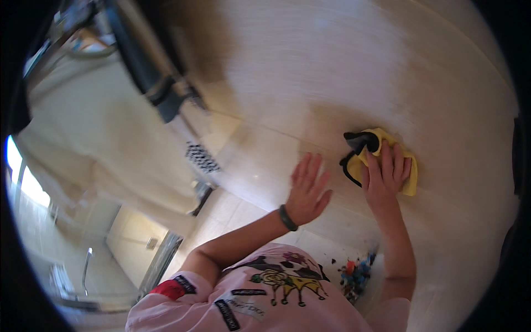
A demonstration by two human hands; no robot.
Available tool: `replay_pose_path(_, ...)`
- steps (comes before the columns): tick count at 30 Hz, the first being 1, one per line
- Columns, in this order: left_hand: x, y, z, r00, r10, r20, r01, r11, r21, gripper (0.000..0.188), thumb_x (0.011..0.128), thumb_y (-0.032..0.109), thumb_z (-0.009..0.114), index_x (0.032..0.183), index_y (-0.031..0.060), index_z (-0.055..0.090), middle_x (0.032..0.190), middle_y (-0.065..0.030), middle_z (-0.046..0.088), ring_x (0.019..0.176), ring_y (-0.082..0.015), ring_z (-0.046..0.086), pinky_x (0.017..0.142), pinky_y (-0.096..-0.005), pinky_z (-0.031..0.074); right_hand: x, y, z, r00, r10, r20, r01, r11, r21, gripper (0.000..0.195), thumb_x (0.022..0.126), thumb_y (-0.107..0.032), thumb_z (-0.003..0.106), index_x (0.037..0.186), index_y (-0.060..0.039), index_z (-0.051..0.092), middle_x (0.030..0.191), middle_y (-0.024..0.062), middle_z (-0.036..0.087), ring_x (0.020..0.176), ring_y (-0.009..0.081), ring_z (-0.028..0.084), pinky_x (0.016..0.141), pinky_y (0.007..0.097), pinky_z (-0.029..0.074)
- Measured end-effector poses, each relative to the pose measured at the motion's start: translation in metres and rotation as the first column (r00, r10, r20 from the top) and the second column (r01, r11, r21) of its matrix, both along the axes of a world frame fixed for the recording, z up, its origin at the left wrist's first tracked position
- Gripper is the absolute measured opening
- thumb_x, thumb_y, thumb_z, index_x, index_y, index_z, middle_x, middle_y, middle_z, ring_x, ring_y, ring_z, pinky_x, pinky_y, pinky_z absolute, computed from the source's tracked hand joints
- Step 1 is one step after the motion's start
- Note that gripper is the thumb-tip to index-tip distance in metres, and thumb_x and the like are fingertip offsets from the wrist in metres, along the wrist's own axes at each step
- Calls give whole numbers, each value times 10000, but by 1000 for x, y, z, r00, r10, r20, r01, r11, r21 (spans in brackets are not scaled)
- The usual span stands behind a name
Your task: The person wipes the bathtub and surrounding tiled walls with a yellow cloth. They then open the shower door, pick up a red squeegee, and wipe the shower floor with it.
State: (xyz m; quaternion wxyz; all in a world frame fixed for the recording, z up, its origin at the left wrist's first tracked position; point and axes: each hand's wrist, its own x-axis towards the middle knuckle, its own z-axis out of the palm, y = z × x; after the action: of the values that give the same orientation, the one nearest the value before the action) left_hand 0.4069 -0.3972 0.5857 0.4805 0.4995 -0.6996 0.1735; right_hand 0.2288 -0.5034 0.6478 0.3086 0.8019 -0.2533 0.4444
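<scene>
My right hand (383, 170) presses a yellow cloth with black edging (408, 176) flat against a pale, glossy tiled surface (265, 91). Part of the cloth is bunched up to the left of the fingers, showing a dark grey patch. To the left, my left hand (309, 193) holds nothing, its fingers spread, with a dark band (287, 218) on the wrist. Whether its palm touches the surface, I cannot tell.
Beside my pink shirt lies a multicoloured clump of small pieces (357, 274), partly blurred. At the left hangs a large cream fabric (112, 124), near a blurred dark pole-like object (137, 62). A black-and-white patterned item (202, 157) is below that.
</scene>
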Motion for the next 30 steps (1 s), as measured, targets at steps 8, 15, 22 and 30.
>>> replay_pose_path(8,-76,-38,18,912,-312,265,332,943,-33,435,793,149,694,1144,24,469,1433,-327,355,1347,-518,295,1031,-605,257,-125,-16,-18,549,-318,773,208,948,242,528,957,-150,447,1408,93,319,1492,275,275,1392,453,204,1136,514,148)
replay_pose_path(15,-95,-69,26,833,-423,357,458,889,-15,469,818,158,651,1216,35,437,1444,-296,363,1355,-514,265,1059,-603,197,-117,-33,-102,84,-500,862,141,862,486,590,1021,-286,359,1459,81,212,1533,268,188,1428,379,182,1177,409,125)
replay_pose_path(22,-91,-69,21,766,-515,384,537,842,58,511,863,187,583,1312,19,406,1472,-296,314,1351,-536,248,1066,-619,169,-57,-17,-132,106,-521,847,157,850,503,575,968,-196,392,1456,66,235,1486,319,246,1392,485,180,1156,494,111)
replay_pose_path(30,-65,-64,14,746,-559,362,550,824,139,537,860,168,571,1338,1,392,1482,-305,284,1356,-553,218,1068,-639,163,-202,-40,-163,-216,-340,915,169,910,378,524,1007,-257,400,1411,70,327,1402,263,396,1297,387,371,1102,405,255)
